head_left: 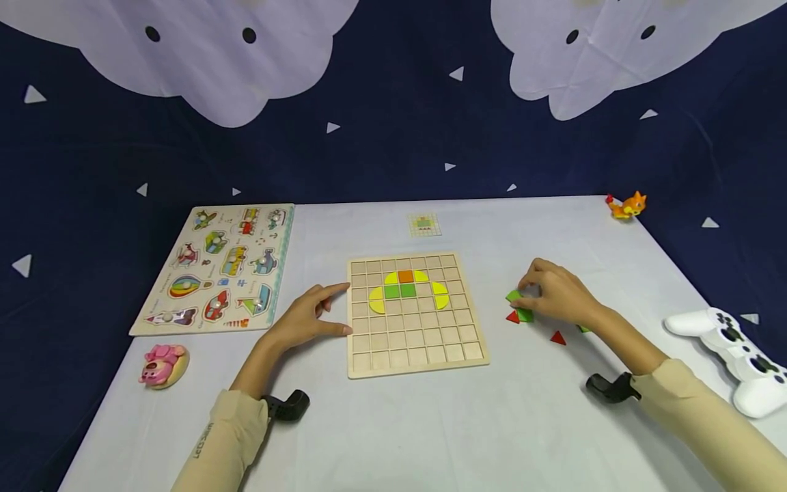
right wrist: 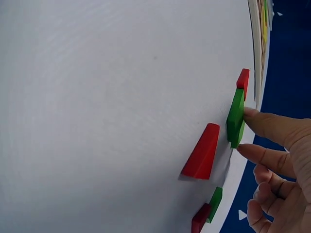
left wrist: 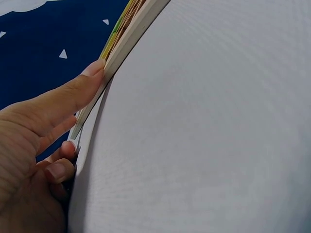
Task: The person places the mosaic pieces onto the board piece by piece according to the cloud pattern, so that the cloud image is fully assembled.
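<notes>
Head view: two red triangles (head_left: 513,317), right hand (head_left: 556,295) beside.

Hardly anything here can be read. The left sleeve (head_left: 216,437), down at about seven o'clock, carries a short line of dark print running along the cuff, too small to make out. The vehicle puzzle board (head_left: 220,269) at ten o'clock shows tiny captions under its pictures, also unreadable.

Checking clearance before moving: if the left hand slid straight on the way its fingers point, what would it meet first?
The left hand already touches the wooden grid board at its left edge, so the board comes first.
</notes>
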`<act>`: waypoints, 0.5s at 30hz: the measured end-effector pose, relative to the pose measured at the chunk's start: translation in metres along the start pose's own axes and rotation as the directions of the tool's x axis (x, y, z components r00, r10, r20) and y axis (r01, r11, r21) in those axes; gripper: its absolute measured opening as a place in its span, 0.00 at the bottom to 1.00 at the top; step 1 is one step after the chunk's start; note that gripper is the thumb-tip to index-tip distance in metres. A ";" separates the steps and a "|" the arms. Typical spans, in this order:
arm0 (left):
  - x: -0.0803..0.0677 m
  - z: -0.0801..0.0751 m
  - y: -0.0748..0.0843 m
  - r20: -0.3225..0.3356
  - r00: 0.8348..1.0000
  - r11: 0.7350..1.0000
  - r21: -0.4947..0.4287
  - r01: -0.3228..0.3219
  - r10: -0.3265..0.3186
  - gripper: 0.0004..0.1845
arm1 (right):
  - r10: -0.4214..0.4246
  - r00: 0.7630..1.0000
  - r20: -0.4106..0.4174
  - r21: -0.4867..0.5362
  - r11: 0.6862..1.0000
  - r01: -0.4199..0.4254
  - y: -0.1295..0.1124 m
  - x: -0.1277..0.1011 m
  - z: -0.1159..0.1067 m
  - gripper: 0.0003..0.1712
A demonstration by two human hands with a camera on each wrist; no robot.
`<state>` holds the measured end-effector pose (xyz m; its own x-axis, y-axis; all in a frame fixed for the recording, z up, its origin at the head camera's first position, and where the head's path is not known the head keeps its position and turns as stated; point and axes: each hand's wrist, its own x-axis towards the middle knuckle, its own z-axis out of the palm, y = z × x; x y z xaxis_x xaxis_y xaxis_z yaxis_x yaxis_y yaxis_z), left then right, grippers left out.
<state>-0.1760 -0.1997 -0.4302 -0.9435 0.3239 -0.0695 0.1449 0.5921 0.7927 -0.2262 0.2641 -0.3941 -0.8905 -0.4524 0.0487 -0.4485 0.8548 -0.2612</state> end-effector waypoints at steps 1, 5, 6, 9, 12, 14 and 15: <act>0.000 0.000 0.000 0.000 1.000 1.000 0.001 0.000 0.000 0.47 | -0.003 1.000 0.000 0.004 1.000 0.003 0.001 0.000 0.001 0.19; 0.000 0.000 -0.001 0.002 1.000 1.000 -0.001 -0.001 0.001 0.47 | -0.014 1.000 0.000 0.013 1.000 0.014 0.002 0.002 0.004 0.15; 0.000 0.000 -0.001 0.001 1.000 1.000 -0.001 0.000 0.000 0.47 | -0.018 1.000 0.000 0.015 1.000 0.018 0.002 0.002 0.005 0.14; 0.000 0.000 0.000 -0.001 1.000 1.000 0.003 0.001 -0.001 0.47 | -0.036 0.999 -0.003 0.018 0.999 0.036 0.001 0.004 0.005 0.13; 0.000 0.000 0.000 -0.004 1.000 1.000 0.000 0.007 -0.007 0.47 | -0.057 0.998 -0.004 0.017 0.998 0.057 0.002 0.006 0.006 0.13; 0.000 0.000 0.000 -0.002 1.000 1.000 0.001 0.005 -0.005 0.47 | -0.064 0.998 -0.003 0.015 0.998 0.064 0.002 0.008 0.007 0.13; 0.000 0.000 0.000 -0.001 1.000 1.000 -0.001 0.005 -0.005 0.47 | -0.067 0.998 -0.004 0.016 0.998 0.067 0.001 0.009 0.007 0.13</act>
<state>-0.1760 -0.2000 -0.4301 -0.9445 0.3205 -0.0727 0.1401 0.5926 0.7932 -0.2344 0.2594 -0.4010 -0.8589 -0.5075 0.0696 -0.5057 0.8184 -0.2730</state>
